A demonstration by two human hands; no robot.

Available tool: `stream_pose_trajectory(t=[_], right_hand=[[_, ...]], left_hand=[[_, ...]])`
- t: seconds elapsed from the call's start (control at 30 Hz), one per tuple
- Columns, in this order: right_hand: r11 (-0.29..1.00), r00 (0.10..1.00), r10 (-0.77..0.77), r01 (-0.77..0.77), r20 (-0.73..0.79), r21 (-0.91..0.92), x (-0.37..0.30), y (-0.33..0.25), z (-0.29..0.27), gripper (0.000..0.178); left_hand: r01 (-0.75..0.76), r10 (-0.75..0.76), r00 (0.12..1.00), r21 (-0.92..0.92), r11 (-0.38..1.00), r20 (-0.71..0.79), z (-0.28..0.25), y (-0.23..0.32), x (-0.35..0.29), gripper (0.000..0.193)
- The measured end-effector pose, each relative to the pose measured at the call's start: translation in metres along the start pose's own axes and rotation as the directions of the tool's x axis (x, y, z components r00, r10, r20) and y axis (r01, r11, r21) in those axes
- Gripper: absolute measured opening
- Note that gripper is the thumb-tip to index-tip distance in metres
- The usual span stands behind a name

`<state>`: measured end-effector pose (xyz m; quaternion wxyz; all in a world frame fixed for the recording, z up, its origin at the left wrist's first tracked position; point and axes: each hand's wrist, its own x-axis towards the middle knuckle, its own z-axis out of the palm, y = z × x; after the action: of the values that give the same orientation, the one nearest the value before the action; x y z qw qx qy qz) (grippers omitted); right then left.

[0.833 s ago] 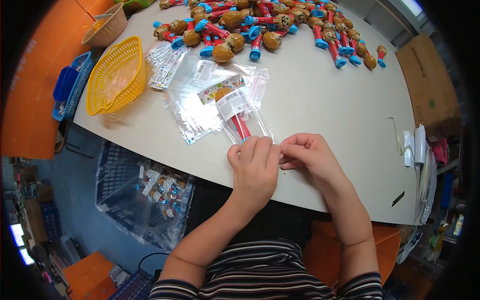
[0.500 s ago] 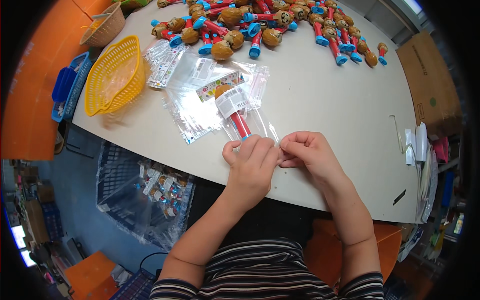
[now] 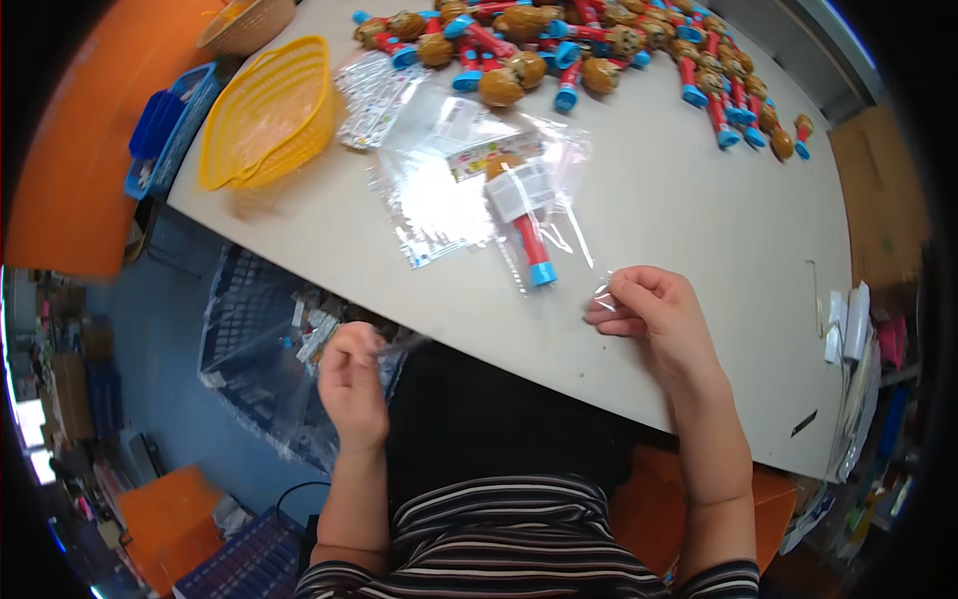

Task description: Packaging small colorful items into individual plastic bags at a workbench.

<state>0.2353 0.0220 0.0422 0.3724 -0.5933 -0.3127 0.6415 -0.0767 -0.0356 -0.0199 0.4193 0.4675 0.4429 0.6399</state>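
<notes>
Your right hand (image 3: 654, 314) pinches glossy, crinkled clear plastic film at the near edge of the smooth matt surface (image 3: 699, 210). The bagged toy (image 3: 527, 225) looks shiny plastic; the yellow basket (image 3: 267, 112) is latticed plastic.

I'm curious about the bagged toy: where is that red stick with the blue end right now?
The red stick toy lies inside a clear bag on the white table, just up-left of the right hand.

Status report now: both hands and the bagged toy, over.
Left hand off the table edge, pinching a clear strip. Right hand pinching the bag's edge. Bagged toy flat on the table. Nothing in the way.
</notes>
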Motion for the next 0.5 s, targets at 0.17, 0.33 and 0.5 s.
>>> stream_pose_trajectory(t=[0.17,0.33,0.5], right_hand=[[0.998,1.000,-0.015,0.014,-0.015,-0.062,-0.002,0.000,-0.004,0.020],[0.996,0.999,-0.036,0.036,-0.007,-0.083,-0.002,-0.003,0.008,0.019],[0.995,0.999,-0.034,0.031,-0.034,-0.092,-0.001,-0.001,0.002,0.019]], left_hand=[[0.289,-0.266,0.803,-0.042,0.956,-0.533,-0.086,-0.060,0.007,0.016],[0.330,-0.339,0.759,-0.120,0.936,-0.556,-0.204,-0.161,-0.015,0.014],[-0.133,0.187,0.888,0.155,0.979,-0.421,-0.106,-0.017,0.085,0.013]])
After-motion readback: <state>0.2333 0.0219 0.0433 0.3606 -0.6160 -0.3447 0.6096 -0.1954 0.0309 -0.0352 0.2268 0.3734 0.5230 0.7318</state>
